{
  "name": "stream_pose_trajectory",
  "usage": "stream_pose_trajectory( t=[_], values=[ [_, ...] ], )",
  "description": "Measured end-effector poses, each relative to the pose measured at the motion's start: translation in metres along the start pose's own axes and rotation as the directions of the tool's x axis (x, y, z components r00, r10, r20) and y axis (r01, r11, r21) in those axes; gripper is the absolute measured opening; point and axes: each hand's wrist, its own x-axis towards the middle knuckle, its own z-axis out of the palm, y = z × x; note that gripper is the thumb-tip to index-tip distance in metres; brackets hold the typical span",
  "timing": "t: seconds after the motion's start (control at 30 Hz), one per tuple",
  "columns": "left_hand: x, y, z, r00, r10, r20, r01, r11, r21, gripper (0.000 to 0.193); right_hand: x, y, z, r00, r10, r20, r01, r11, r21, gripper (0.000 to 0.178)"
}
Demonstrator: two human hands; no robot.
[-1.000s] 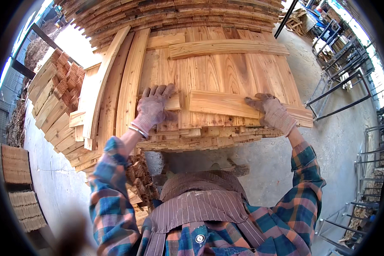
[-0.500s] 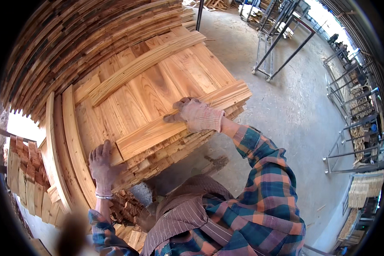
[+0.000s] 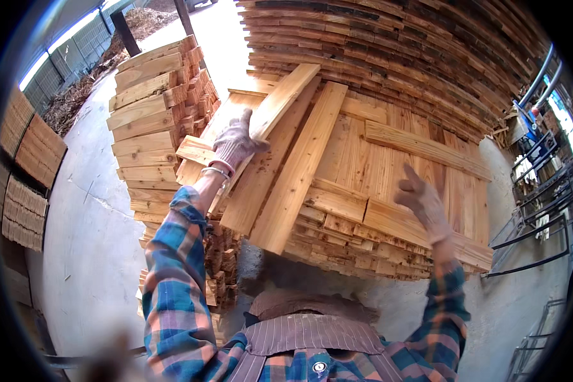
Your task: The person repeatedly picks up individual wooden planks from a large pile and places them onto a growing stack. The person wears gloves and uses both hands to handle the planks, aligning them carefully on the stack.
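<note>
Your left hand (image 3: 234,141), gloved, lies over the narrow plank (image 3: 288,100) left of centre in frame; fingers look extended, thumb spread right. Can't tell if it's gripping or just resting. Your right hand (image 3: 421,202) is half open, nothing seen in it; blurred, over the front board (image 3: 388,214) right of centre, contact unclear.

Risks, my read: narrow plank sits at a slant, so a one-handed pull could swing its far end or drag the brown plank (image 3: 264,175) beside it. Knotty plank (image 3: 299,169) pokes past the near edge of the pile (image 3: 347,245); a sleeve snag or downward press there could tip it. Front board could slide if bumped.

Around you: short block (image 3: 194,151) just left of your left hand, blocks a leftward sweep. Stepped stack (image 3: 149,121) upper left, tall stack (image 3: 375,38) walling off upper right, crossboard (image 3: 420,149) over the flat boards (image 3: 347,156), metal frames (image 3: 567,239) far right.
</note>
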Motion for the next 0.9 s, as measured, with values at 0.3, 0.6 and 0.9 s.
stream_pose_trajectory(
  t=[0.3,0.6,0.9],
  values=[
    [0.037,0.009,0.014,0.996,-0.014,0.083,0.039,0.950,-0.309,0.107,0.160,-0.007,0.138,0.942,0.302,-0.149,-0.132,0.737,0.663,0.022],
    [0.048,-0.030,-0.003,0.992,-0.089,-0.095,0.067,0.974,-0.215,0.079,0.162,-0.117,0.191,0.878,0.369,-0.305,-0.418,0.902,-0.110,0.062],
    [0.047,-0.024,0.007,0.961,-0.098,-0.257,0.022,0.959,-0.284,0.064,0.167,-0.064,0.180,0.941,0.329,-0.078,-0.130,0.564,0.816,0.025]
  ],
)
